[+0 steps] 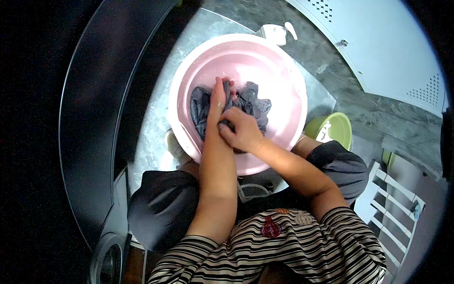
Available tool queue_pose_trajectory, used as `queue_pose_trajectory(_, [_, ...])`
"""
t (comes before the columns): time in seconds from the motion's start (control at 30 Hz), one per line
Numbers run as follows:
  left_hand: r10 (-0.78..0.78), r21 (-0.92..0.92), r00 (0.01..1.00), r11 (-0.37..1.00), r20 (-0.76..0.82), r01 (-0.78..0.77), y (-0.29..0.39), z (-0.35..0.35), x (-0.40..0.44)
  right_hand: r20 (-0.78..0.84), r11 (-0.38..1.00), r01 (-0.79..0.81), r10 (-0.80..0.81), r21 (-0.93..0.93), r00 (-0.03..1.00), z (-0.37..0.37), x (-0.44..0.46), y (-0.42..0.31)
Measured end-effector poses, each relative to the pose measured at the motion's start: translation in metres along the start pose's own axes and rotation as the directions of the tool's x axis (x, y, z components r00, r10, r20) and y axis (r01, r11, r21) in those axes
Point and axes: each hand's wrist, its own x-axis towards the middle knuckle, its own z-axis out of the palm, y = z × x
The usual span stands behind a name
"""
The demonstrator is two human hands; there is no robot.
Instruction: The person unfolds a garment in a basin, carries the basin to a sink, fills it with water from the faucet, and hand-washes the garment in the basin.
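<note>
Dark grey wet cloth lies bunched in a large pink basin in front of me. My left hand reaches into the basin, with a fold of the cloth between its thumb and fingers. Closed fingers of my right hand grip another part of the same cloth, close against my left wrist. The kind of garment cannot be made out, and part of it is hidden under my hands and forearms.
A green bucket stands right of the basin by my knee. Behind the basin are a white container and a white cabinet. A white slatted rack is at right, a front-loading washing machine at lower left.
</note>
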Motion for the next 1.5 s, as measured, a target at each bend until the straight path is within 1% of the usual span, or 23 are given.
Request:
queue_pose_trajectory(0.03, [0.041,0.03,0.999,0.999,0.033,-0.042,0.006,0.012,-0.008,0.01,0.999,0.013,-0.012,-0.042,1.0,0.001,-0.001,-0.01])
queue_pose_trajectory(0.07, [-0.076,0.125,0.963,0.986,-0.258,0.111,0.01,0.027,-0.015,0.009,0.999,0.008,-0.007,-0.05,1.0,0.003,0.003,-0.006])
queue_pose_trajectory(0.2, [0.015,-0.19,1.0,0.982,-0.001,-0.015,-0.034,0.007,0.011,-0.128,0.927,-0.078,0.032,-0.366,0.991,0.008,0.048,0.04])
queue_pose_trajectory(0.27, [-0.193,-0.141,0.974,0.974,-0.117,0.176,-0.021,0.035,-0.013,-0.155,0.897,-0.114,0.051,-0.426,0.987,0.0,0.068,0.069])
queue_pose_trajectory(0.3, [-0.333,-0.104,0.913,0.943,-0.234,0.317,-0.009,0.059,-0.031,-0.247,0.904,-0.178,0.084,-0.388,0.965,-0.004,0.08,0.092])
queue_pose_trajectory(0.37, [-0.289,-0.007,0.891,0.952,-0.349,0.306,-0.006,0.077,-0.031,-0.305,0.916,-0.349,0.281,-0.197,0.91,-0.019,0.098,0.105])
queue_pose_trajectory(0.47, [-0.164,-0.405,0.954,0.913,-0.25,0.05,-0.018,0.056,-0.005,-0.199,0.911,-0.392,0.363,-0.13,0.91,-0.014,0.109,0.137])
queue_pose_trajectory(0.53, [0.058,-0.588,0.987,0.797,-0.151,-0.137,-0.001,0.041,-0.004,-0.393,0.771,-0.311,0.573,0.556,0.719,0.001,0.112,0.153])
queue_pose_trajectory(0.57, [0.11,-0.533,0.969,0.819,-0.22,-0.214,-0.002,0.028,-0.007,-0.386,0.772,-0.309,0.568,0.555,0.726,0.012,0.107,0.16])
queue_pose_trajectory(0.63, [0.202,-0.367,0.951,0.887,-0.233,-0.279,-0.012,0.004,0.01,-0.42,0.972,-0.197,0.126,-0.13,0.899,0.035,0.084,0.158])
queue_pose_trajectory(0.67, [0.203,-0.361,0.95,0.89,-0.236,-0.279,-0.014,-0.003,0.014,-0.177,0.93,-0.25,0.207,-0.271,0.962,0.033,0.076,0.152])
queue_pose_trajectory(0.7, [0.176,-0.398,0.949,0.876,-0.262,-0.272,-0.008,0.001,0.008,-0.178,0.929,-0.256,0.214,-0.266,0.961,0.026,0.076,0.147])
queue_pose_trajectory(0.77, [0.148,-0.442,0.947,0.856,-0.286,-0.268,0.0,0.009,0.001,0.167,0.976,-0.171,0.193,-0.136,0.967,0.008,0.08,0.148])
queue_pose_trajectory(0.8, [0.119,-0.445,0.932,0.853,-0.342,-0.272,0.003,0.012,-0.003,-0.018,0.943,-0.317,0.316,-0.101,0.948,0.005,0.086,0.158])
queue_pose_trajectory(0.83, [0.089,-0.448,0.914,0.851,-0.395,-0.276,0.003,0.011,-0.003,-0.343,0.955,-0.244,0.174,-0.171,0.923,0.006,0.09,0.173])
queue_pose_trajectory(0.9, [0.021,-0.322,0.874,0.925,-0.485,-0.2,0.0,0.007,0.001,-0.319,0.931,-0.308,0.357,0.195,0.878,0.022,0.095,0.186])
queue_pose_trajectory(0.97, [0.0,-0.239,0.925,0.966,-0.379,-0.098,0.012,0.02,-0.013,-0.054,0.953,-0.264,0.274,0.152,0.96,0.017,0.076,0.123])
queue_pose_trajectory(1.03, [-0.073,-0.324,0.981,0.946,-0.179,0.011,0.016,0.014,-0.015,-0.079,0.983,-0.119,0.131,0.137,0.988,0.02,0.052,0.076])
queue_pose_trajectory(1.17, [-0.12,-0.07,0.969,0.992,-0.217,0.107,-0.014,-0.017,0.015,0.031,0.986,0.024,-0.019,-0.163,0.999,0.009,0.019,-0.005])
queue_pose_trajectory(1.27, [-0.135,-0.031,0.971,0.991,-0.198,0.132,-0.021,-0.011,0.011,-0.001,0.917,-0.034,0.036,-0.397,0.999,0.01,0.044,0.015])
queue_pose_trajectory(1.3, [-0.135,-0.05,0.972,0.991,-0.19,0.128,-0.024,-0.002,0.004,-0.183,0.938,0.012,-0.08,-0.347,0.98,0.017,0.051,0.044])
queue_pose_trajectory(1.43, [-0.308,-0.068,0.888,0.95,-0.342,0.304,0.002,0.062,-0.033,-0.288,0.921,-0.366,0.318,-0.132,0.903,-0.005,0.094,0.108])
queue_pose_trajectory(1.5, [-0.306,-0.169,0.927,0.947,-0.216,0.273,-0.01,0.049,-0.014,-0.115,0.868,-0.455,0.44,-0.2,0.891,-0.013,0.103,0.116])
